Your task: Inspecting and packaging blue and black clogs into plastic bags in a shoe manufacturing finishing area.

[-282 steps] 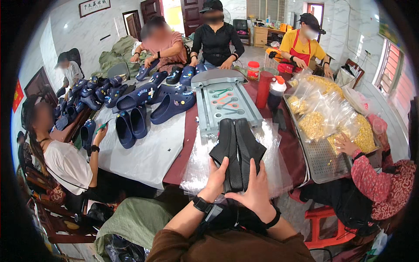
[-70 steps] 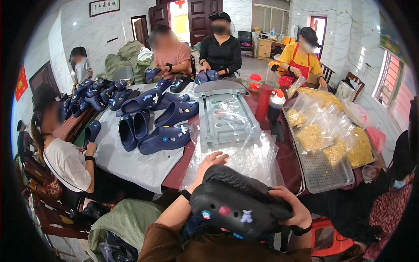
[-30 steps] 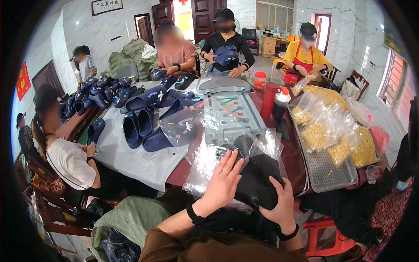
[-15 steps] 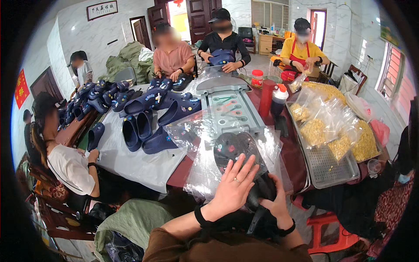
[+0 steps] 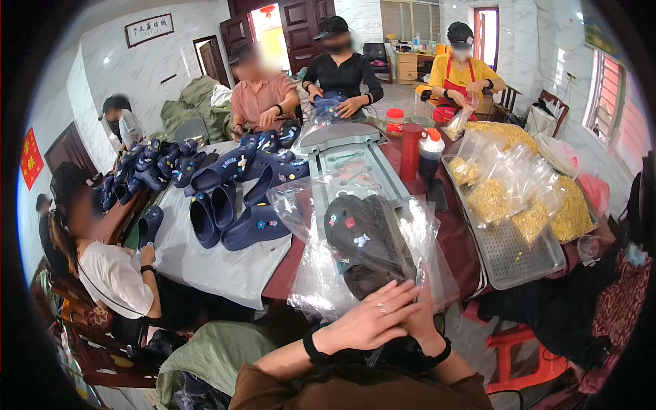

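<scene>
Charm-studded black foam clogs [image 5: 355,232] are apparently being slid into a clear plastic bag [image 5: 295,205] on the dark-red table [image 5: 466,246], the left hand [image 5: 372,320], its fingers slightly spread, being crossed over the right hand [image 5: 422,321], whose fingers cannot be told, and a steady push seems required.

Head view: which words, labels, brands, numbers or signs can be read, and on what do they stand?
Dark-framed white rectangular wall sign: dark characters, not copied.
Red wall banner: characters, not copied.
White letter-like charms on navy foam clog: too small.
Black foam clog under clear plastic: none readable.
</scene>
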`<action>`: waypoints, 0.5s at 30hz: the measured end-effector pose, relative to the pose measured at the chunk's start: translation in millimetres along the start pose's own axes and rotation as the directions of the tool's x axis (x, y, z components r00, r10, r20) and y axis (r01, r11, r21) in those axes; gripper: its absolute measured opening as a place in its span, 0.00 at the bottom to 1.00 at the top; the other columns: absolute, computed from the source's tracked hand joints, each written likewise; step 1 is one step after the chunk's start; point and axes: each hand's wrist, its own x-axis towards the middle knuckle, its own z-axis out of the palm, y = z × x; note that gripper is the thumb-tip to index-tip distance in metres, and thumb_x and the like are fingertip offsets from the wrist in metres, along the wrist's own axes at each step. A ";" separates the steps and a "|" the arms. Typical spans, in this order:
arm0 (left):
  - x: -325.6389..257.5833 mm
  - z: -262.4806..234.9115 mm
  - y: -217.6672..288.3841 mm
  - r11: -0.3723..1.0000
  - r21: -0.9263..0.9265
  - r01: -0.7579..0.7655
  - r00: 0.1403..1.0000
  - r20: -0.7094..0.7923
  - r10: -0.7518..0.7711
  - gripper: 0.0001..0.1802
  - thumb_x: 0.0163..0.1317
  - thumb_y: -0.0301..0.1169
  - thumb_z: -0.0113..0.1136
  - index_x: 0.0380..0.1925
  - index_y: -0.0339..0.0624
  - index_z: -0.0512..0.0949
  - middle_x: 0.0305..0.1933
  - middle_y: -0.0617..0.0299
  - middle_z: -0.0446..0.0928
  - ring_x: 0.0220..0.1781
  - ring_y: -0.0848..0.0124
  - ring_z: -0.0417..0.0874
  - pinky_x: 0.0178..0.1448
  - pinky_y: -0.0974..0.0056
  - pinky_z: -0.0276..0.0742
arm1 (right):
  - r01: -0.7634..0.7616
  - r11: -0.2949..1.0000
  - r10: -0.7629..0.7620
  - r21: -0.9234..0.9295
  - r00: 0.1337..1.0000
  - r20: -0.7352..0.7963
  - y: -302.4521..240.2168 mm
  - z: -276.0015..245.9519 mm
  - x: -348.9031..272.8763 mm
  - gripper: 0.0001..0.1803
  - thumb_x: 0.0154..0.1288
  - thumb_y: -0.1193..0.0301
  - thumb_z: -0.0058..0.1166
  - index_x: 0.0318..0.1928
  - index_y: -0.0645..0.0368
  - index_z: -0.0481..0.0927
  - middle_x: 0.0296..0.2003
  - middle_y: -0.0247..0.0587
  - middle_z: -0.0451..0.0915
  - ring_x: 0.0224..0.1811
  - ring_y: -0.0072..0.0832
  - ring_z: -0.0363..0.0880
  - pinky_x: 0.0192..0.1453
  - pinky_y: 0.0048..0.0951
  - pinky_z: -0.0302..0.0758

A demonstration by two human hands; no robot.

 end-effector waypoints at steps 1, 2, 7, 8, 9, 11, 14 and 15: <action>-8.8 -4.6 -2.0 0.999 0.046 -0.007 0.980 -0.199 0.016 0.34 0.64 0.40 0.65 0.67 0.37 0.72 0.76 0.42 0.63 0.80 0.44 0.59 0.80 0.42 0.53 | -0.047 0.998 0.047 0.049 0.999 0.001 -0.6 -0.7 0.0 0.62 0.49 0.60 0.77 0.76 0.72 0.50 0.72 0.65 0.60 0.75 0.52 0.61 0.76 0.46 0.60; -17.7 -9.1 -3.9 0.996 0.091 0.004 0.921 -0.388 0.032 0.36 0.62 0.44 0.69 0.65 0.35 0.73 0.75 0.40 0.63 0.78 0.43 0.61 0.79 0.43 0.53 | -0.067 0.991 0.067 0.116 0.998 0.005 -2.7 -2.4 -1.1 0.64 0.49 0.61 0.77 0.76 0.73 0.49 0.72 0.64 0.59 0.75 0.51 0.60 0.77 0.45 0.59; -38.6 -20.7 -40.9 0.671 -0.702 0.239 0.297 -0.605 -0.739 0.54 0.61 0.35 0.67 0.80 0.43 0.42 0.83 0.48 0.45 0.83 0.52 0.49 0.83 0.51 0.45 | -0.066 0.946 0.064 0.318 0.998 0.017 -19.5 -1.7 1.6 0.65 0.46 0.66 0.79 0.77 0.72 0.48 0.71 0.63 0.59 0.76 0.48 0.59 0.78 0.42 0.57; -38.8 -18.7 -49.5 0.543 -0.818 0.190 0.319 -0.471 -0.822 0.48 0.69 0.44 0.60 0.80 0.47 0.44 0.82 0.53 0.48 0.82 0.55 0.53 0.82 0.51 0.51 | -0.070 0.946 0.064 0.316 0.998 0.029 -23.6 2.0 3.4 0.65 0.46 0.66 0.79 0.77 0.72 0.48 0.71 0.63 0.59 0.76 0.48 0.59 0.78 0.42 0.57; -39.0 -15.4 -56.5 0.430 -0.894 0.125 0.385 -0.356 -0.851 0.42 0.76 0.52 0.52 0.81 0.51 0.46 0.82 0.59 0.51 0.80 0.58 0.58 0.80 0.51 0.57 | -0.059 0.923 0.056 0.381 0.998 0.018 -28.4 6.7 4.3 0.63 0.47 0.66 0.78 0.76 0.72 0.49 0.70 0.62 0.60 0.75 0.47 0.60 0.78 0.42 0.58; -46.7 -4.5 -56.6 0.017 -0.994 0.111 0.557 0.048 -0.829 0.56 0.61 0.74 0.47 0.79 0.49 0.52 0.78 0.56 0.62 0.77 0.57 0.66 0.78 0.49 0.64 | -0.045 0.895 0.047 0.445 0.999 0.006 -35.0 11.9 8.8 0.62 0.47 0.66 0.78 0.76 0.72 0.50 0.69 0.62 0.60 0.74 0.47 0.60 0.78 0.42 0.58; -49.0 10.0 -60.8 0.040 -0.994 0.100 0.711 0.044 -0.702 0.61 0.55 0.78 0.47 0.79 0.49 0.52 0.79 0.54 0.60 0.78 0.56 0.64 0.77 0.45 0.64 | 0.052 0.981 -0.048 0.188 0.999 -0.024 -40.1 4.9 13.2 0.57 0.49 0.65 0.76 0.74 0.70 0.55 0.63 0.62 0.64 0.67 0.53 0.66 0.72 0.46 0.64; -48.7 16.1 -61.3 -0.094 -0.988 0.123 0.767 0.155 -0.623 0.61 0.55 0.78 0.47 0.79 0.49 0.52 0.80 0.53 0.60 0.78 0.54 0.64 0.77 0.42 0.64 | 0.045 0.982 -0.042 0.182 0.999 -0.022 -41.4 2.4 13.7 0.57 0.49 0.65 0.76 0.74 0.70 0.55 0.63 0.62 0.64 0.67 0.53 0.66 0.72 0.46 0.64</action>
